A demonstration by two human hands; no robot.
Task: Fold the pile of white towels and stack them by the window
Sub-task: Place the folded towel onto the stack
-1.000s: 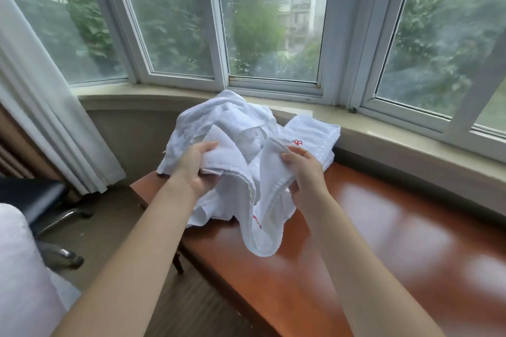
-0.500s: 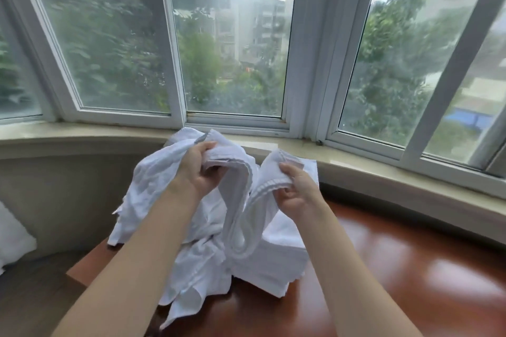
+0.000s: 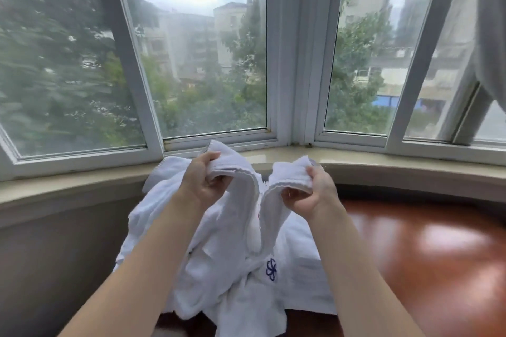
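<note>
towel [image 3: 254, 216] – white, held up, sagging | pile [image 3: 208, 276] – rumpled, beneath

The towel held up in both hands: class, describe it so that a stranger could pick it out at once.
Find the window sill and the heap of white towels on the red-brown table below it. The held towel is the only one raised off the heap, its hemmed edge pinched by the left hand and right hand, sagging between them.

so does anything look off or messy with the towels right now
Nothing looks damaged or spilled. The towel held up by the left hand and right hand sags in a loop between them, unfolded. The pile beneath lies crumpled on the wooden top, not stacked.
</note>
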